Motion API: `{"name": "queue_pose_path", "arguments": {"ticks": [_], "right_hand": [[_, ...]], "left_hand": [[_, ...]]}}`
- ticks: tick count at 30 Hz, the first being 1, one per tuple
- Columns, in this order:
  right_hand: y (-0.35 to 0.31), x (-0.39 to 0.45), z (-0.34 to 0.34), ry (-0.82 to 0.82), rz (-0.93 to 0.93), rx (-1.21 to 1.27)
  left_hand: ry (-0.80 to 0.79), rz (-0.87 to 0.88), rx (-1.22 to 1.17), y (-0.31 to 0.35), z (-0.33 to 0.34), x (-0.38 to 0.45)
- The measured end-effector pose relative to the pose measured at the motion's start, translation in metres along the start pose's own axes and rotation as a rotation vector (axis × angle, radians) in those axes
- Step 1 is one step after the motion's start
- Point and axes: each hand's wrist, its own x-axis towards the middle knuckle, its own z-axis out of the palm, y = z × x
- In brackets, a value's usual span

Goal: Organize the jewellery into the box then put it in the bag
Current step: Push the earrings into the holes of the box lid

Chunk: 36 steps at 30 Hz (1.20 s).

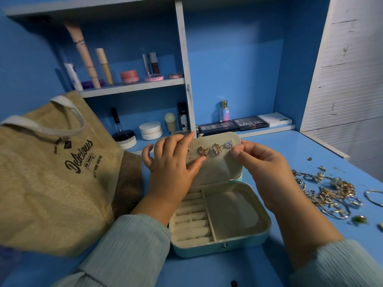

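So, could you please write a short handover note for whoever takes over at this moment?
Left hand: flat fingers steady the earring panel of the open jewellery box.
Right hand: pinches a triangular earring at the panel.
Done: two butterfly earrings and one triangular earring are pinned.
Left: the jewellery pile on the right, then close the box and put it in the jute bag.

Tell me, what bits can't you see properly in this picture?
- Head view: the earring pinched by the right hand is mostly covered by fingertips.
- The left hand hides the earring panel's left part.
- The jewellery pile is too tangled and small to count.
- The bangle is cut off by the right edge.
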Motion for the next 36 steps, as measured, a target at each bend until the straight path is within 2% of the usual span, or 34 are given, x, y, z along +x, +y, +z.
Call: {"name": "queue_pose_path", "arguments": {"ticks": [4,11,17,25,36], "right_hand": [[-0.006,-0.004,0.0,0.002,-0.017,-0.06],[-0.024,-0.018,-0.002,0.083,-0.13,-0.322],[-0.045,-0.026,-0.002,0.052,-0.208,-0.492],[-0.061,-0.022,0.008,-0.136,-0.185,-0.763],[-0.051,-0.009,0.025,-0.434,-0.06,-1.058]], "left_hand": [[0.024,0.031,-0.014,0.002,-0.007,0.001],[0.064,0.082,-0.071,0.005,-0.02,-0.005],[0.104,0.118,-0.125,0.012,-0.032,-0.016],[0.176,0.164,-0.031,0.017,-0.044,-0.025],[0.129,0.153,-0.014,0.02,-0.05,-0.028]]}}
